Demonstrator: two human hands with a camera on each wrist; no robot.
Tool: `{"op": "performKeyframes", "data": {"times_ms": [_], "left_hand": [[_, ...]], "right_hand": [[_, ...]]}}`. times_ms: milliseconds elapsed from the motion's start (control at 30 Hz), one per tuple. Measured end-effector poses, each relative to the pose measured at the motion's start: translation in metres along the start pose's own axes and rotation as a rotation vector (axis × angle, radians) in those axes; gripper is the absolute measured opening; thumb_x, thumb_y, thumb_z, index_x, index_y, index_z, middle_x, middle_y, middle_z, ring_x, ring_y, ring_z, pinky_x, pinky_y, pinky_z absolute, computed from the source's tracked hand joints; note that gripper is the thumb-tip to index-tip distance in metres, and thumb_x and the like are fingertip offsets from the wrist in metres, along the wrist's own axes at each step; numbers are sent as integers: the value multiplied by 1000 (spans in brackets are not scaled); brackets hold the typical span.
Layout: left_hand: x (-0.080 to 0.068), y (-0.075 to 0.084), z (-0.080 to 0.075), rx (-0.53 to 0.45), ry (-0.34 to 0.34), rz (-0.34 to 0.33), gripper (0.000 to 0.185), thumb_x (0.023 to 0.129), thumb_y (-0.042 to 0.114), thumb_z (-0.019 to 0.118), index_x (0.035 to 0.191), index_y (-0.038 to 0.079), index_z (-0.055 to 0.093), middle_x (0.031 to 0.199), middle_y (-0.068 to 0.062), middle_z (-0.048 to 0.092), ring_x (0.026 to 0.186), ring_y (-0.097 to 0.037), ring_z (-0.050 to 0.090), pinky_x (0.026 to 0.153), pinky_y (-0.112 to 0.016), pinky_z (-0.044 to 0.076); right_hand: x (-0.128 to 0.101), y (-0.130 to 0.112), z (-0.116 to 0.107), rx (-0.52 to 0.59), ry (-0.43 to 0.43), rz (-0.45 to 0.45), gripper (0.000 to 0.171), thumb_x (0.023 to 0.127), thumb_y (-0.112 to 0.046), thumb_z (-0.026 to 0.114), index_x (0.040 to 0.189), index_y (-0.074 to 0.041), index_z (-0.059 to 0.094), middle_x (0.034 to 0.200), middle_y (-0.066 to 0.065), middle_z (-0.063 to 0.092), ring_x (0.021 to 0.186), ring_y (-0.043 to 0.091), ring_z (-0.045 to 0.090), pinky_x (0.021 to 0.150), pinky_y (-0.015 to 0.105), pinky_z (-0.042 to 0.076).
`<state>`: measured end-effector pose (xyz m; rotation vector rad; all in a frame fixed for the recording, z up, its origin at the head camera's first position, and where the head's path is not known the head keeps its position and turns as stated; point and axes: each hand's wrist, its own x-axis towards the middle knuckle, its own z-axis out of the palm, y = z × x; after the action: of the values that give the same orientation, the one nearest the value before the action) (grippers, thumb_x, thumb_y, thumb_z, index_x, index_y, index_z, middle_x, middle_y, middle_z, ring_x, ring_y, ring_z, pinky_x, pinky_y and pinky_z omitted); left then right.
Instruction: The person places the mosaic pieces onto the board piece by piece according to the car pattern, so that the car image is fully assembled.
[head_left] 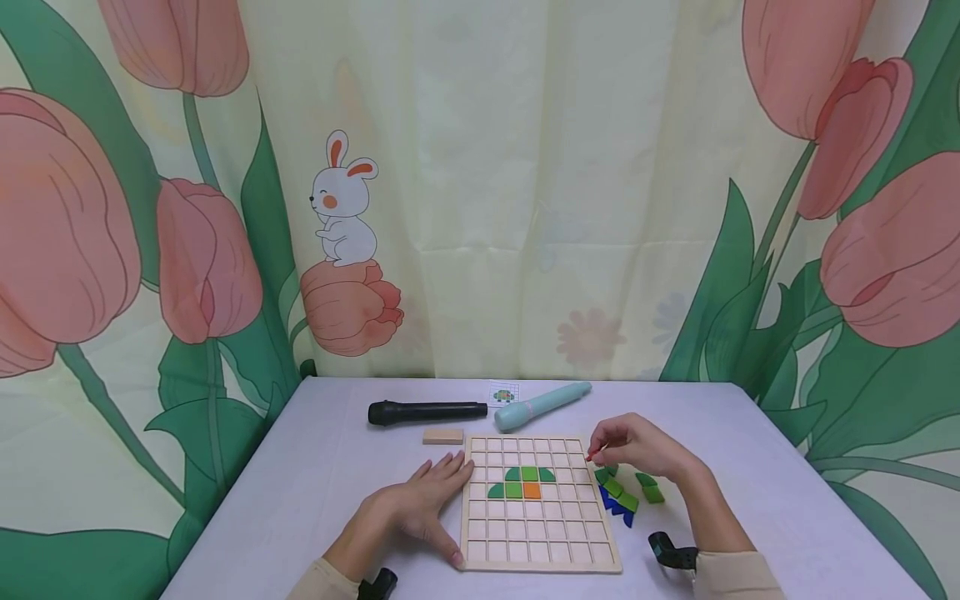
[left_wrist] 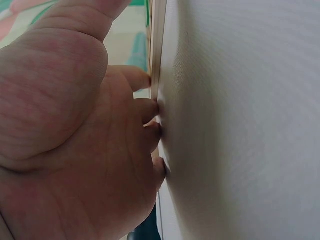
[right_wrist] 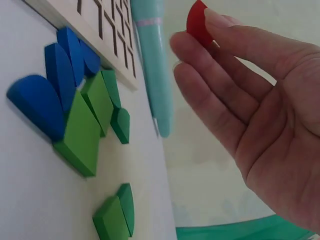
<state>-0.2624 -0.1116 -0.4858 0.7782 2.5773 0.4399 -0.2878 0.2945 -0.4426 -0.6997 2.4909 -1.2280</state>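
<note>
- Right hand (head_left: 637, 450): your grip pinches a red piece (right_wrist: 197, 22) between thumb and fingertips, held above the board's 2 o'clock corner, clear of the grid.
- Left hand (head_left: 420, 504): fingers straight and flat on the worktop (head_left: 750, 467), holding nothing; the fingertips press against the board's 9 o'clock edge. The left wrist view shows them touching the rim.
- Board (head_left: 542, 562): a wooden grid lying flat near the middle of the worktop. Green pieces (head_left: 521, 475) and one orange piece (head_left: 532, 491) sit in adjoining cells just above its centre.
- Loose pieces (head_left: 622, 496): green and blue ones lie in a small heap at 3 o'clock of the board, just beside its edge.
- Card (head_left: 503, 394): a small picture card at 12 o'clock, between a black microphone (head_left: 427, 412) and a teal pen (head_left: 542, 406); its drawing is too small to read. A wood block (head_left: 442, 435) lies at 11 o'clock.
- Handling note: keep the left fingertips braced on the rim so the board cannot slide. Judge the cell first, then turn the red piece's flat edge to the grid line and lower it straight down; a tilted entry would likely catch on the dividers or nudge the seated pieces.
</note>
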Motion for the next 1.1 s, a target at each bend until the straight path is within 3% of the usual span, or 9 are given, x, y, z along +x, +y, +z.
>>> {"op": "performKeyframes", "data": {"times_ms": [100,300,567,767,1100], "left_hand": [[-1,0,0,2,4,1,137,62,72,89,168,21,18,177,-8,10,164,-29,7,133,-55,7],[-1,1,0,15,7,2,136,63,71,89,168,21,19,177,-8,10,164,-29,8,133,-55,8],[-1,1,-1,18,5,3,136,63,71,89,168,21,18,177,-8,10,164,-29,8,133,-56,8],[-1,2,-2,13,7,2,137,63,70,90,168,21,18,177,-8,10,164,-30,8,133,-56,8],[-2,1,-1,10,8,14,138,63,71,89,168,19,18,177,-9,9,164,-30,7,133,-56,7]], "right_hand": [[5,-3,6,-11,27,-12,11,97,-11,73,105,-3,74,101,14,76,92,36,69,81,24,59],[13,-7,16,-21,63,-30,17,96,-11,74,109,0,77,100,6,78,88,25,72,79,22,61],[21,-15,30,6,23,-37,16,95,-7,75,107,2,78,100,10,78,83,28,72,75,24,63],[27,-18,40,15,-20,-40,12,96,-5,72,105,0,80,102,10,77,86,27,73,78,34,65],[33,-20,52,-100,-36,-59,9,92,-11,78,100,-10,83,96,-2,77,87,13,68,77,21,58]]}}
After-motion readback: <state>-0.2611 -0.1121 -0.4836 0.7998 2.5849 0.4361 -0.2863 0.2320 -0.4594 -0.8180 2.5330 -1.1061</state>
